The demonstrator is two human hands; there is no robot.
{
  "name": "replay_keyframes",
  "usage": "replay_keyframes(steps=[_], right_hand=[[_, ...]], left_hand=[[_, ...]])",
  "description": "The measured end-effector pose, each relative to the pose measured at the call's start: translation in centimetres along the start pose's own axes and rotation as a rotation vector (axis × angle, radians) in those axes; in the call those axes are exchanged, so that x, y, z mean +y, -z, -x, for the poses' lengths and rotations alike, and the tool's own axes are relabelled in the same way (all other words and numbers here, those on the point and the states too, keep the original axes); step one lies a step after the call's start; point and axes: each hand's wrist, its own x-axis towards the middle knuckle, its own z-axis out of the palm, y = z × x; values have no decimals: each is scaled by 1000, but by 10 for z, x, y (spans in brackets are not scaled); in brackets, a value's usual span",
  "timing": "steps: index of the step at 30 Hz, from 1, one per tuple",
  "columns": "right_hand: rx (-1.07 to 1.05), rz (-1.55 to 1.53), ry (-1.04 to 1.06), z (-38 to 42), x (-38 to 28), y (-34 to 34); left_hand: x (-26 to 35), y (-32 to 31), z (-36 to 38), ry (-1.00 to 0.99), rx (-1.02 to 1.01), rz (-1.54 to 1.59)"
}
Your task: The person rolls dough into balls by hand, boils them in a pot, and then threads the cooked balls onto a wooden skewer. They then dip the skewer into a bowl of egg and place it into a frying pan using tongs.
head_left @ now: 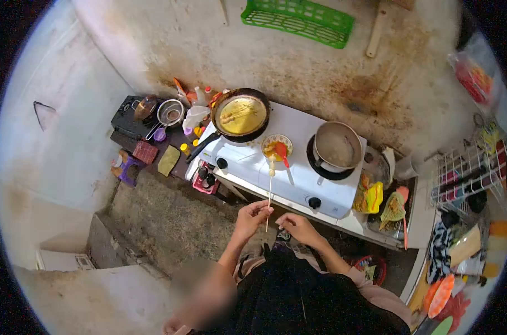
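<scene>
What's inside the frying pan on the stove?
The frying pan holds yellow oil with a few pale skewered pieces lying in it. The pan's bottom under the oil cannot be seen.

Single head view, fisheye, high and well back, facing steeply down: stove (298,167) at frame centre, wall along top, floor lower left.

Frying pan (241,115) & pot (336,147) on white stove (298,173), green basket (298,19) up top, wire rack (468,170) at rt.
</scene>
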Motion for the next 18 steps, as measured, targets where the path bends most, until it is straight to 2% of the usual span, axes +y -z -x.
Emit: replay_keyframes(steps=[2, 3, 4, 7, 8, 12, 16, 18], right_hand=[[-14, 67, -118, -18, 6, 12], [-22, 98, -185, -25, 8, 13], [-7, 131, -141, -32, 12, 15], [124, 120, -118, -58, 28, 17], [206, 129, -206, -67, 22, 18], [532, 488, -52, -109, 10, 26], [682, 756, -62, -137, -26, 26], [671, 683, -41, -144, -29, 18]], left_hand=[[7, 12, -6, 11, 59, -83], [11, 18, -5, 40, 97, -28], [17, 21, -4, 67, 130, 28], [28, 40, -11, 126, 210, 139], [35, 49, -12, 132, 226, 147], [48, 89, -30, 71, 259, 137], [46, 132, -65, 47, 229, 113], [47, 150, -85, 33, 200, 84]])
